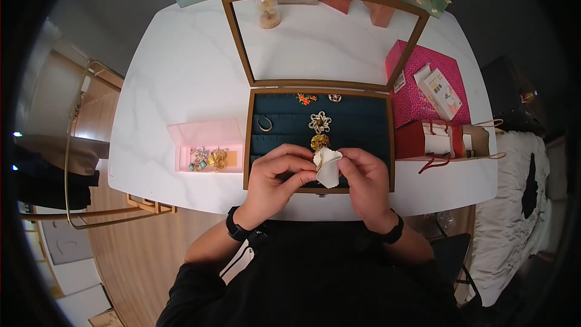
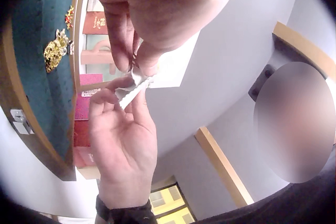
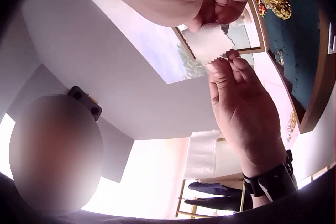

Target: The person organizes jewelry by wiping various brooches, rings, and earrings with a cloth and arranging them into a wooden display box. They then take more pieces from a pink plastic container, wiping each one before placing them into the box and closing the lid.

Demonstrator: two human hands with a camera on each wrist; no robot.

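Observation:
Both hands meet over the front of an open jewelry box (image 1: 248,139) with a dark teal lining. A small white cloth (image 1: 328,172) with zigzag edges is between them. My left hand (image 1: 275,175) pinches the cloth's left side, where a thin gold-coloured edge shows at the fingertips; what that is, I cannot tell. The thumb and fingers of my right hand (image 1: 366,184) grip its upper right corner. In the right wrist view the cloth (image 3: 207,43) hangs spread between the two hands. Just beyond the fingers lie a gold brooch (image 1: 319,141) and a silvery flower brooch (image 1: 320,122).
The box's glass lid (image 1: 327,83) stands raised behind. Left of it sits an open pink case (image 1: 181,136) holding several jewelry pieces. To the right are a magenta box (image 1: 451,66), a small white carton (image 1: 440,94) and a red paper bag (image 1: 411,139). A pink vase (image 1: 382,12) stands at the back.

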